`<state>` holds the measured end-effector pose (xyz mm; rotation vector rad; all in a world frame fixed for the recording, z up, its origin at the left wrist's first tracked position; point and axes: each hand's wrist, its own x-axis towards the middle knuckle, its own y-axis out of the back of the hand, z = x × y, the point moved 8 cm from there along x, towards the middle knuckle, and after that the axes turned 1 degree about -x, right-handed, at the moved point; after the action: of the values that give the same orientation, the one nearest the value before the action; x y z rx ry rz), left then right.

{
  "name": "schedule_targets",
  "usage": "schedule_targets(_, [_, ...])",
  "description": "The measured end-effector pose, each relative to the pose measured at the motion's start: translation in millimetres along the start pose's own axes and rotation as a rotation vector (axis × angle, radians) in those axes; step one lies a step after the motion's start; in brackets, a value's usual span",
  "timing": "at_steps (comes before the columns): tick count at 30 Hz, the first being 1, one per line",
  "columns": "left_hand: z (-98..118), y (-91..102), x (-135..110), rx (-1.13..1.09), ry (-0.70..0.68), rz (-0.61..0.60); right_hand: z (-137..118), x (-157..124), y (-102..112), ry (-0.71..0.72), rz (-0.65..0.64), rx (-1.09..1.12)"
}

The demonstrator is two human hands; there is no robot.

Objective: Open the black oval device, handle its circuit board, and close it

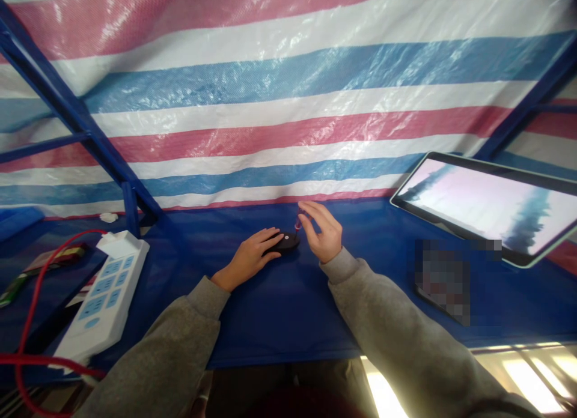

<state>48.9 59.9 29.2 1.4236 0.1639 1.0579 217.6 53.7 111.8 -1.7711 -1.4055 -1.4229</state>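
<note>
A flat, dark, rounded device [288,242] with a small light spot lies on the blue table [279,304]. My left hand [255,254] rests on its left end, fingers closed over its edge and holding it against the tabletop. In my right hand [323,230], a small screwdriver [297,223] with a reddish handle is pinched upright between thumb and fingers. Its tip points down at the right part of the device; whether it sits in a screw is too small to tell.
At the left lie a white power strip [106,298] with a red cable [33,304] and a plug. A tablet-like screen [491,208] leans at the right, with a pixelated dark object [444,286] before it. Behind, a striped sheet [288,118] hangs between blue metal posts [85,130].
</note>
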Motion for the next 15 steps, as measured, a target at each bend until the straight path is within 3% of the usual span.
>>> schedule_targets(15, [-0.3, 0.2, -0.7, 0.016, -0.012, 0.017, -0.6, 0.7, -0.8, -0.015, -0.023, -0.015])
